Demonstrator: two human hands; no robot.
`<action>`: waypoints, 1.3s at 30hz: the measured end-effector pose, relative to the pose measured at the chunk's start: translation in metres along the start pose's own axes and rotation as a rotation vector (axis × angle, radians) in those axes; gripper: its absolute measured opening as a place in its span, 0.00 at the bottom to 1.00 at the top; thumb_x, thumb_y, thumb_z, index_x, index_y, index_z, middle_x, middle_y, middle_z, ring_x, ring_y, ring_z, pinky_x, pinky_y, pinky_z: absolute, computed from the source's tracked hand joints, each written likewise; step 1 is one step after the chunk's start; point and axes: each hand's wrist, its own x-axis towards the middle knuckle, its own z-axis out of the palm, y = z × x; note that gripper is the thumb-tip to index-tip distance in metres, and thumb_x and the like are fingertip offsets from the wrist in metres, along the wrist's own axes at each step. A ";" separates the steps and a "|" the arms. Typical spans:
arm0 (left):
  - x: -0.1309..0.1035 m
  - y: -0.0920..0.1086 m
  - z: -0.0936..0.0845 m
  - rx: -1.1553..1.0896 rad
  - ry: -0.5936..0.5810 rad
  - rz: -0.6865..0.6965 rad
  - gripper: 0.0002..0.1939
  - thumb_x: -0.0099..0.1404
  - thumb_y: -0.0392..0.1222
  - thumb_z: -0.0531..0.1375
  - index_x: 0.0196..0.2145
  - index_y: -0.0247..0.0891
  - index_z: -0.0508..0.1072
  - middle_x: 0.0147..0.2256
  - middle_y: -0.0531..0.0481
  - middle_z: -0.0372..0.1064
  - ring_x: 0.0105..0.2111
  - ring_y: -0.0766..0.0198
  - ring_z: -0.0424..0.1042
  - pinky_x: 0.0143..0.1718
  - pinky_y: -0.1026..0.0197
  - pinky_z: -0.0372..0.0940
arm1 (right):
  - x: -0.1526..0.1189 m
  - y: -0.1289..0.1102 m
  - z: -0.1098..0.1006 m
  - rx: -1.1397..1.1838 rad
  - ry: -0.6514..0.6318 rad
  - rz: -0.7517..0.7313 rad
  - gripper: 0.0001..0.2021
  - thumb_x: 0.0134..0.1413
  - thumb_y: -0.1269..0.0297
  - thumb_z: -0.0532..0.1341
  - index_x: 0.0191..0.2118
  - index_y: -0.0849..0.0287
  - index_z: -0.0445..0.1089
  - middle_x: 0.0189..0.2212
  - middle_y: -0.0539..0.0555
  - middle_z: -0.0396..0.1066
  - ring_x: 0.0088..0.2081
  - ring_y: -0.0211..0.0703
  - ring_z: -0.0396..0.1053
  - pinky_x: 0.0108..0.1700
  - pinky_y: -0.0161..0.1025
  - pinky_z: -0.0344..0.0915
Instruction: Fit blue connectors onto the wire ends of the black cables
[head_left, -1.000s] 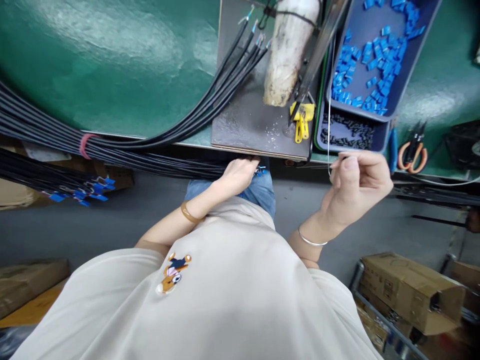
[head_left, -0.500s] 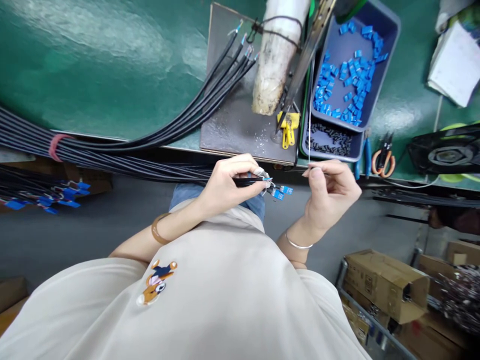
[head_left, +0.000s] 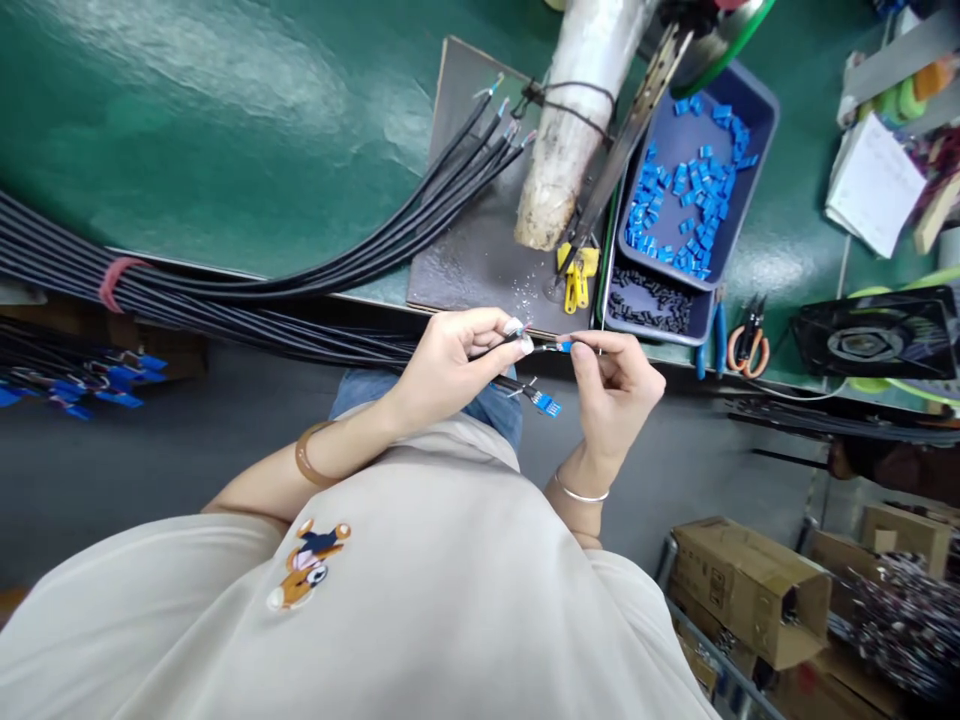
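Observation:
My left hand (head_left: 465, 365) is closed on the ends of black cables (head_left: 352, 345) in front of the table edge. Thin stripped wires show at its fingertips. My right hand (head_left: 615, 380) pinches a small blue connector (head_left: 565, 346) just right of the left fingertips. Below, between the hands, another blue connector (head_left: 546, 404) hangs on a cable end. A dark board (head_left: 465, 255) lies on the table above my left hand, with the tips of other black cables over it.
A grey bin (head_left: 757, 170) holds many blue connectors, with small black parts in a bin (head_left: 649, 300) below it. Nearby are a yellow clip (head_left: 577, 275), blue-handled pliers (head_left: 720, 335), orange-handled cutters (head_left: 748, 340), a wrapped tube (head_left: 577, 130), a fan (head_left: 874, 335) and cardboard boxes (head_left: 750, 580).
My right hand has moved left, close to my left hand, and now pinches a blue connector. The thin white strand by its fingertips no longer shows. The camera view has shifted slightly.

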 end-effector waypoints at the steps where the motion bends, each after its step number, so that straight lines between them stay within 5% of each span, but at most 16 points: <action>1: 0.000 0.000 -0.001 0.010 -0.010 0.003 0.08 0.62 0.40 0.64 0.28 0.34 0.70 0.23 0.55 0.67 0.21 0.74 0.65 0.25 0.70 0.64 | 0.001 0.002 0.002 0.014 0.007 0.000 0.04 0.58 0.62 0.65 0.36 0.55 0.76 0.27 0.46 0.75 0.18 0.26 0.50 0.21 0.34 0.48; 5: -0.004 -0.001 -0.003 0.128 -0.025 0.049 0.08 0.62 0.39 0.64 0.39 0.35 0.75 0.18 0.59 0.63 0.18 0.73 0.63 0.22 0.70 0.61 | 0.003 0.006 0.007 0.113 0.023 0.029 0.05 0.58 0.61 0.65 0.37 0.55 0.75 0.26 0.46 0.73 0.24 0.30 0.67 0.25 0.32 0.60; 7: -0.005 -0.002 -0.003 0.158 -0.039 0.104 0.11 0.63 0.38 0.64 0.43 0.34 0.77 0.21 0.56 0.69 0.21 0.72 0.68 0.25 0.70 0.64 | 0.003 0.006 0.008 0.147 0.028 0.040 0.04 0.59 0.61 0.64 0.37 0.55 0.75 0.27 0.46 0.73 0.27 0.31 0.71 0.28 0.32 0.64; 12: -0.004 -0.001 -0.003 0.154 -0.103 0.224 0.08 0.63 0.36 0.64 0.39 0.34 0.82 0.38 0.45 0.81 0.37 0.64 0.79 0.39 0.67 0.72 | 0.002 0.005 0.007 0.109 0.056 0.049 0.06 0.58 0.59 0.65 0.36 0.55 0.74 0.27 0.46 0.73 0.29 0.33 0.72 0.29 0.32 0.66; 17: 0.003 0.003 -0.005 0.127 -0.004 0.262 0.06 0.61 0.36 0.65 0.35 0.34 0.82 0.36 0.45 0.81 0.36 0.64 0.78 0.40 0.66 0.73 | 0.006 0.002 0.001 0.081 0.220 -0.024 0.07 0.60 0.60 0.63 0.34 0.57 0.73 0.30 0.51 0.75 0.33 0.38 0.75 0.31 0.36 0.67; 21: 0.013 0.008 -0.010 0.001 0.017 0.149 0.05 0.58 0.35 0.67 0.33 0.33 0.77 0.31 0.50 0.77 0.30 0.70 0.74 0.32 0.70 0.71 | 0.011 -0.003 -0.001 0.196 0.357 -0.023 0.08 0.58 0.58 0.65 0.32 0.56 0.73 0.27 0.50 0.72 0.30 0.37 0.73 0.29 0.37 0.65; 30: 0.023 0.014 -0.010 -0.041 -0.096 -0.016 0.05 0.63 0.36 0.63 0.31 0.32 0.72 0.23 0.52 0.72 0.16 0.78 0.62 0.17 0.74 0.59 | 0.015 -0.011 0.018 0.169 0.109 0.050 0.03 0.58 0.64 0.65 0.35 0.55 0.76 0.32 0.49 0.74 0.34 0.35 0.73 0.32 0.35 0.67; 39: 0.027 0.006 -0.009 0.000 -0.087 0.067 0.06 0.59 0.36 0.67 0.30 0.33 0.74 0.26 0.52 0.73 0.25 0.73 0.71 0.29 0.72 0.67 | 0.017 -0.006 0.021 0.165 0.044 0.118 0.03 0.56 0.64 0.65 0.35 0.56 0.77 0.32 0.50 0.72 0.33 0.35 0.70 0.27 0.33 0.60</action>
